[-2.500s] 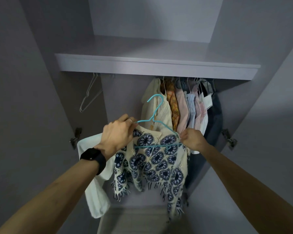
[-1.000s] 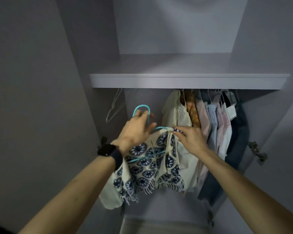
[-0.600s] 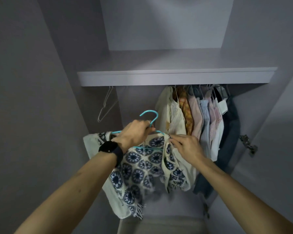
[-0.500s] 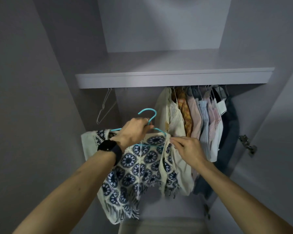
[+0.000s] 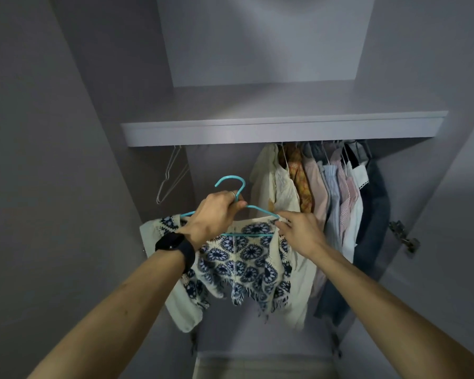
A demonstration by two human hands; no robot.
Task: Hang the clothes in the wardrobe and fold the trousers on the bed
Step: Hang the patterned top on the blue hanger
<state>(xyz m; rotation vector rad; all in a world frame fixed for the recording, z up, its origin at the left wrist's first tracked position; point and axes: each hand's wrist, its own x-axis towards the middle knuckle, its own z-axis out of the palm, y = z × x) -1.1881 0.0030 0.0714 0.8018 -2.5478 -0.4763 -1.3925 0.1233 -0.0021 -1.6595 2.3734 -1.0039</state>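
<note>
A: State of hanger?
B: Neck is gripped by left hand; top is draped on it, below the shelf, left of hung clothes.
A: Right hand?
B: Top's shoulder is pinched.

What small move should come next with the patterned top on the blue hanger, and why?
Probably lift the blue hanger toward the gap left of the hung clothes: the left hand grips its neck, its hook is free below the shelf, and the right hand pinches the patterned top at its shoulder.
</note>
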